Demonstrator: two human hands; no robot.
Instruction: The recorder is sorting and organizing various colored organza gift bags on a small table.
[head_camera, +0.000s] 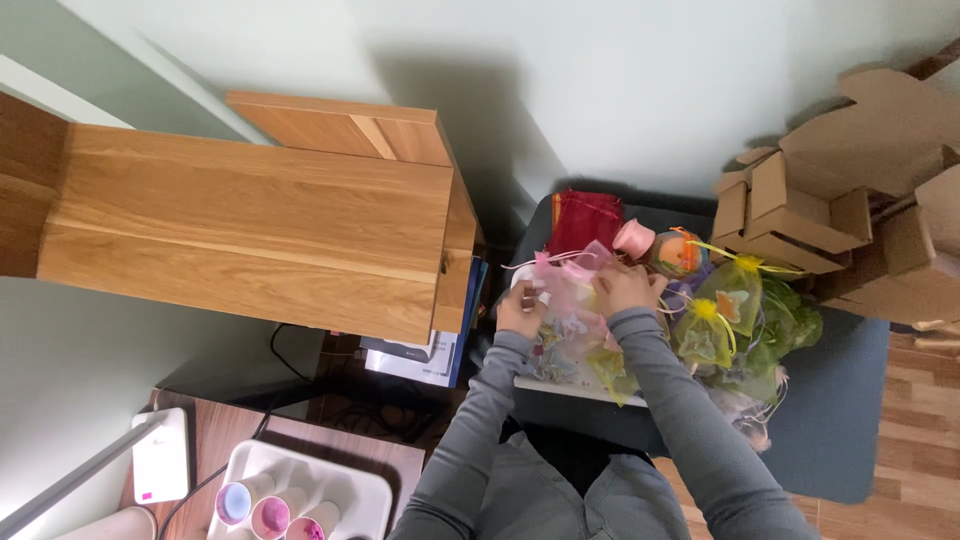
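Observation:
Both my hands work at a sheer pink organza bag (566, 285) that lies on a heap of small gift bags. My left hand (520, 314) grips the bag's lower left side. My right hand (627, 287) pinches its upper right edge near the drawstring. Both arms wear grey sleeves. Under the bag sit more filled pouches on a white board (560, 388). Yellow organza bags (722, 308) lie just right of my right hand.
A dark red bag (584, 220) and a pink ribbon roll (633, 238) lie beyond the hands. Green bags (790, 325) and stacked cardboard boxes (830, 210) are at the right. A wooden shelf unit (260, 220) stands left; a white tray with cups (300, 490) lower left.

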